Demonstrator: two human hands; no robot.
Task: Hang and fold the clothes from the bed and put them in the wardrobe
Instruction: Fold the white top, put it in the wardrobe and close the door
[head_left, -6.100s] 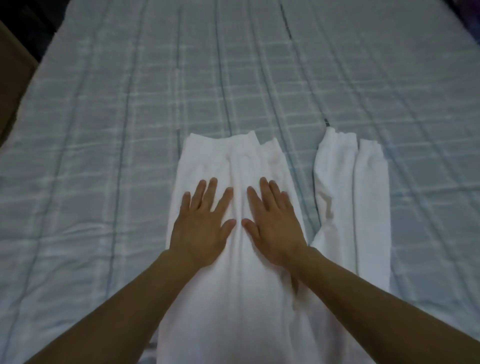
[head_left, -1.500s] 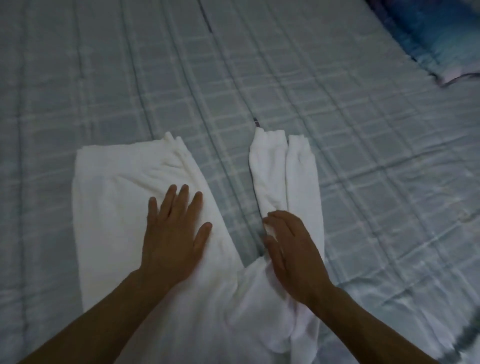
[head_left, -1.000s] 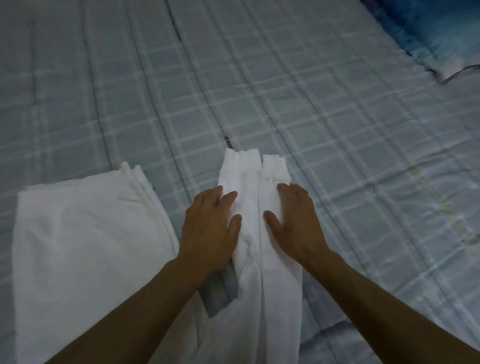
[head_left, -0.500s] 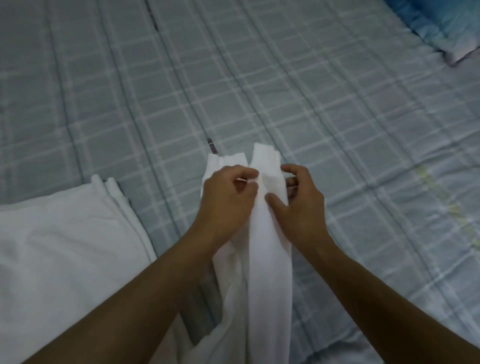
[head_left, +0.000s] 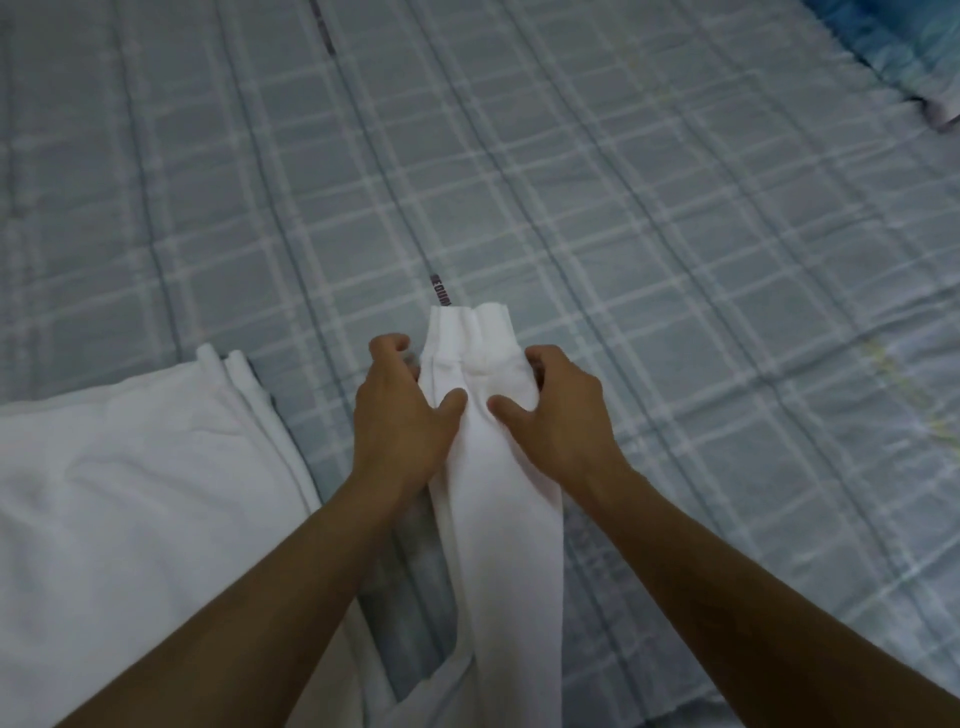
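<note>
At nine o'clock the folded body of the white garment (head_left: 140, 467) is seen lying flat on the bed (head_left: 675, 234), its layered edge turned toward the centre. A strip of checked bedcover is left bare just to its right. Next the left hand (head_left: 400, 421) is met. Its fingers (head_left: 389, 345) are curled round the left edge of the sleeves (head_left: 488, 509), and the thumb is pressed on top. The sleeves are stacked one over the other and run from six o'clock up to the centre, with the ribbed cuffs (head_left: 470, 332) pointed toward twelve o'clock. A small dark label (head_left: 442, 291) is seen on the cover just beyond the cuffs; whether it is sewn there cannot be told. The right edge of the sleeves is gripped in the same way by the right hand (head_left: 556, 421). At one o'clock, in the far corner, a blue pillow (head_left: 893, 47) is partly shown.

The sleeves are judged to be getting squared up before being folded across onto the body. If they are lifted or swung over unevenly, the two layers could be slid apart and the cuffs left out of line. A pull toward three o'clock could also drag the shoulder seam, so that the folded body is opened or creased. A bulky, lopsided bundle would then be carried to the wardrobe.
</note>
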